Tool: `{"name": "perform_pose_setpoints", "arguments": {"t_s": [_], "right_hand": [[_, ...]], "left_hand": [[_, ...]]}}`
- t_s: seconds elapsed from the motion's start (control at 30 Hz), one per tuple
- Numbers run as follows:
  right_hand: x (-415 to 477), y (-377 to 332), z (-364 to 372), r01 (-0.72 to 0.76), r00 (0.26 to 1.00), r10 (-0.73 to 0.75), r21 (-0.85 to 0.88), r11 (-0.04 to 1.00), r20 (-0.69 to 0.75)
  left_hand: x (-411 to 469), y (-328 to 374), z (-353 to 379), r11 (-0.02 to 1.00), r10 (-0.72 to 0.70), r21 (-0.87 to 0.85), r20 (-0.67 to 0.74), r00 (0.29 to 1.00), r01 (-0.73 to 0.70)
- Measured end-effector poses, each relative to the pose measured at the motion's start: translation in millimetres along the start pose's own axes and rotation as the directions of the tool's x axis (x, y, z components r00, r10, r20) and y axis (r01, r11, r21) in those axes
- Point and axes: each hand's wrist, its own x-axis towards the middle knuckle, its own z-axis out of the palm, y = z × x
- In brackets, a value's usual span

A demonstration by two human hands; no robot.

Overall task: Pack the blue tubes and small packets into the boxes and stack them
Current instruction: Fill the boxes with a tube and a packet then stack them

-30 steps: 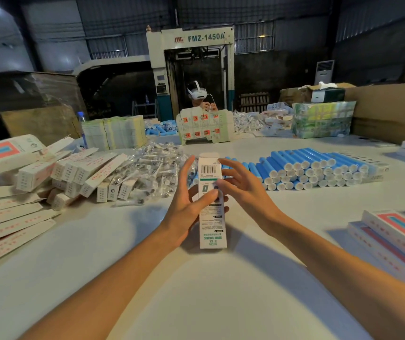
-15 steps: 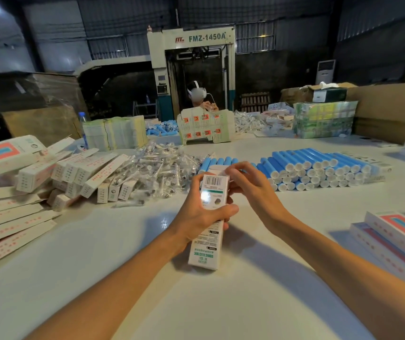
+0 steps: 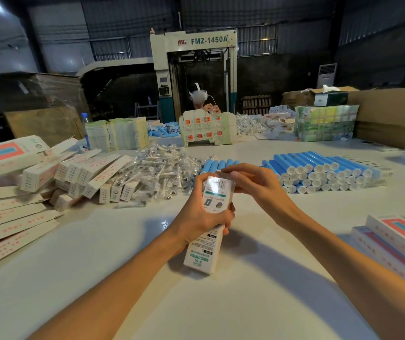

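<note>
A long white box with green print stands tilted on the white table, its lower end on the surface. My left hand grips it round the middle. My right hand holds the box's top end, fingers curled over the flap. Blue tubes with white caps lie stacked to the right, and a few more blue tubes lie just behind my hands. A heap of small clear packets sits left of centre.
Flat and folded white boxes are piled at the left. Packed boxes with pink and blue stripes are stacked at the right edge. A person sits across the table behind a carton sheet. Cardboard cartons stand far right.
The box has tipped from upright to leaning toward me. My left hand has slid up and wrapped round it. My right hand has moved onto the top flap.
</note>
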Motion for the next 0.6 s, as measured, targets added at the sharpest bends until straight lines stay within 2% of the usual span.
{"name": "perform_pose_setpoints", "arguments": {"t_s": [0.07,0.27,0.4,0.6], "right_hand": [[-1,-7,1,-0.068,0.998,0.067,0.122,0.990,0.011],[1,-12,7,-0.109,0.988,0.130,0.235,0.966,-0.079],[1,-18,4,-0.193,0.978,0.209,0.337,0.922,-0.012],[1,-19,-1,-0.253,0.965,0.263,0.327,0.911,0.013]], "left_hand": [[0,2,0,1.000,0.003,0.021,-0.007,1.000,-0.003],[-2,9,-3,0.992,0.020,0.123,-0.031,0.999,-0.016],[-2,12,-3,0.984,0.023,0.177,-0.023,0.999,-0.018],[-2,11,-4,0.985,0.008,0.172,-0.037,0.999,-0.002]]}}
